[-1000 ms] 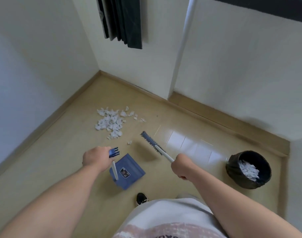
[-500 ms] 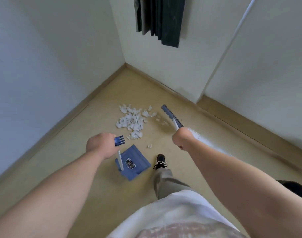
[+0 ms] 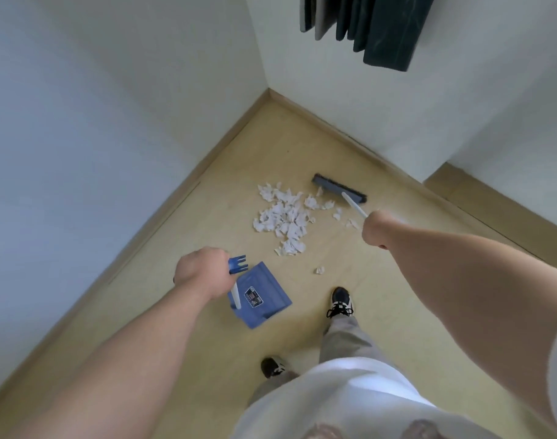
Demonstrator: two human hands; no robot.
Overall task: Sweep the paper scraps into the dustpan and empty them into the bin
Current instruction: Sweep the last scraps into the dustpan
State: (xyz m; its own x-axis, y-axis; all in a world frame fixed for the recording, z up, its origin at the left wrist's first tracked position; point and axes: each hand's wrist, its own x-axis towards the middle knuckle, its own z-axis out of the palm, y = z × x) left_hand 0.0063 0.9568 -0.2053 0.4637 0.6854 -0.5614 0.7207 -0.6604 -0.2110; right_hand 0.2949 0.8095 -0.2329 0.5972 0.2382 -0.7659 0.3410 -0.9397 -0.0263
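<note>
**Both fists closed, broom set behind the pile**

The left hand [image 3: 201, 269] has its fingers curled tight round the top of the dustpan's handle. The handle's blue forked end [image 3: 238, 264] sticks out just beside the knuckles, and its white shaft [image 3: 236, 294] drops from under the fist to the blue dustpan [image 3: 264, 304]. The pan hangs low under the hand; whether it touches the floor [image 3: 302, 137] cannot be told. The wrist is straight and the forearm reaches in from the lower left.

The right hand [image 3: 377, 229] is closed round the white broom handle [image 3: 354, 206]. It is seen from behind, so the fingers themselves are mostly hidden. That arm is stretched well forward from the right edge. The broom head [image 3: 339, 187] sits at the far side of the paper scraps [image 3: 283, 217], just beside the nearest pieces and near the skirting.

The scraps lie heaped on the floor in the room's corner, between broom head and dustpan. One stray scrap [image 3: 320, 270] lies apart, nearer the person's forward shoe [image 3: 341, 301].
</note>
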